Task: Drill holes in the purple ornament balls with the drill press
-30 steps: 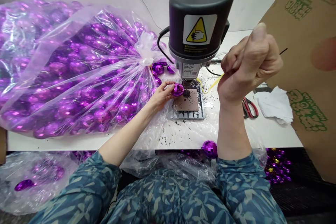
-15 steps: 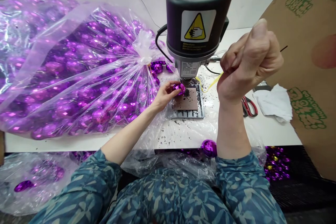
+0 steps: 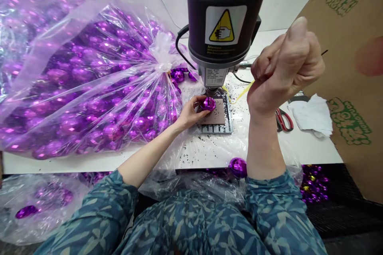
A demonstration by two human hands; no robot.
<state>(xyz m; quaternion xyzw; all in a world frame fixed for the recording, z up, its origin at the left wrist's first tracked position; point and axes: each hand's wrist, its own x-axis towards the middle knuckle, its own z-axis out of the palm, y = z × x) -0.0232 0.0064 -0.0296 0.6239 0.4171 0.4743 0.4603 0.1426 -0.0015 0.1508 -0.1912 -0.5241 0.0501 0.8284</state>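
Between the thumb and fingers of my left hand [image 3: 193,112] is a small shiny purple faceted ball [image 3: 208,104]. It sits right under the chuck of a black bench drill press [image 3: 226,57], over a brown board [image 3: 218,116] on the slotted metal base [image 3: 229,127]. My right hand [image 3: 287,63] is closed in a fist at the machine's right side, at the end of a metal lever [image 3: 245,65]. The grip inside the fist is mostly hidden. Whether the drill bit touches the ball cannot be seen.
A large tied clear bag [image 3: 89,83] of purple balls fills the table's left. To the right lie red-handled scissors [image 3: 285,120], a white cloth [image 3: 312,115] and a big cardboard box [image 3: 350,87]. Another purple ball [image 3: 238,167] rests at the front edge. Dark shavings litter the tabletop.
My left hand has shifted the ball slightly right and nearer to me, further over the board. The right fist has stayed almost in place.
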